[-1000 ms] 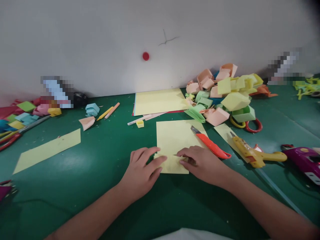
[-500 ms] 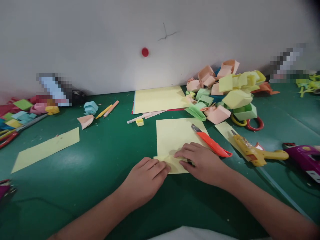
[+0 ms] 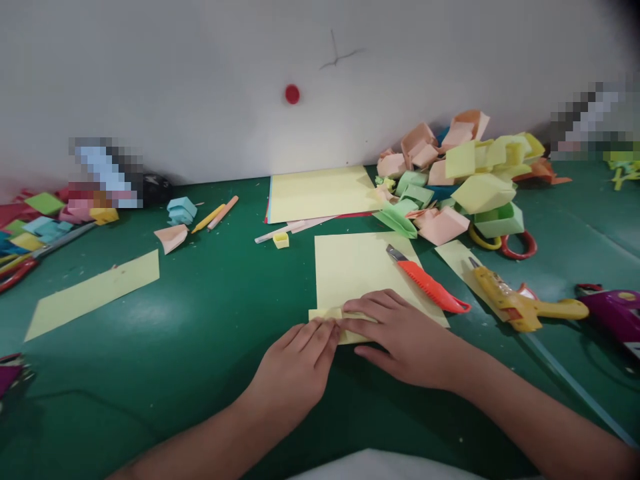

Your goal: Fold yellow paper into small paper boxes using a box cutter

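Observation:
A small piece of pale yellow folded paper [image 3: 326, 313] lies at the near edge of a larger yellow sheet [image 3: 357, 267]. My left hand [image 3: 297, 363] has its fingers pressed together on the folded paper's left part, pinching it against the table. My right hand [image 3: 395, 337] rests over the paper's right part, fingers stretched out with their tips near the left fingertips, thumb apart and low. The fingers hide much of the folded paper. An orange utility knife [image 3: 433, 287], blade out, lies on the sheet's right side just beyond my right hand.
A yellow glue gun [image 3: 520, 300] lies at right on a yellow strip [image 3: 453, 257]. Folded paper pieces [image 3: 480, 190] pile up behind, beside scissors handles [image 3: 520, 245]. A paper stack [image 3: 323, 193] sits by the wall. Another yellow strip [image 3: 95, 293] is at left.
My right hand's fingers have straightened and its thumb has moved away from the paper, down towards me. My left fingers stay on the folded paper. The view has shifted slightly.

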{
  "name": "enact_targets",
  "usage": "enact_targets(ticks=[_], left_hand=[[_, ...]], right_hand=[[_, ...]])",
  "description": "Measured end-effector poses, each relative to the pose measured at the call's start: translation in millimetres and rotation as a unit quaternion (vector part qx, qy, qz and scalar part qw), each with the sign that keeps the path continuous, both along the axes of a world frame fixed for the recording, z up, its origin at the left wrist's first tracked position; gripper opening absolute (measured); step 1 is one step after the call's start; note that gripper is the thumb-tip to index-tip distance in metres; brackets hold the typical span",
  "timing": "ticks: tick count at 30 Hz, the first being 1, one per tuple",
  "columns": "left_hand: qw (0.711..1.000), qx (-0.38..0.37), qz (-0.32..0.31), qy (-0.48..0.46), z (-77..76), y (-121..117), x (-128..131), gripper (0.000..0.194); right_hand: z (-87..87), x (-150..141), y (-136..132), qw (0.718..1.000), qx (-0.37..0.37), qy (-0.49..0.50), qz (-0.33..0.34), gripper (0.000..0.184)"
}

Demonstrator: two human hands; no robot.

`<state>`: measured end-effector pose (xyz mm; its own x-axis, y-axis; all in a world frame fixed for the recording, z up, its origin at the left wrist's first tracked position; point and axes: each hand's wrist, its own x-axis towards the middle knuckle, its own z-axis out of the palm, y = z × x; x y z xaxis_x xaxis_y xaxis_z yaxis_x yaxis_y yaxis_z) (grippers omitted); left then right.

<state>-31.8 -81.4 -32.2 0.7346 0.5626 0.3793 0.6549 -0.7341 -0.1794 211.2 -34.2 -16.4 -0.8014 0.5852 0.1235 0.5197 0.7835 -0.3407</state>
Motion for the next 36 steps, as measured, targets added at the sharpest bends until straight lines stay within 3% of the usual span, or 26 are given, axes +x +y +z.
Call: enact_targets(ticks=[19, 36], left_hand=[[1.0, -0.009, 0.007, -0.007, -1.9, 1, 0, 0.035], [0.999, -0.026, 0.026, -0.024, -7.7, 25, -7, 0.028]], right_hand=[[-1.9, 1, 2, 1.0, 0.016, -0.007, -0.003, 0.032], [-17.6, -1, 9, 0.992, 0.118, -0.009, -0.04, 0.037]])
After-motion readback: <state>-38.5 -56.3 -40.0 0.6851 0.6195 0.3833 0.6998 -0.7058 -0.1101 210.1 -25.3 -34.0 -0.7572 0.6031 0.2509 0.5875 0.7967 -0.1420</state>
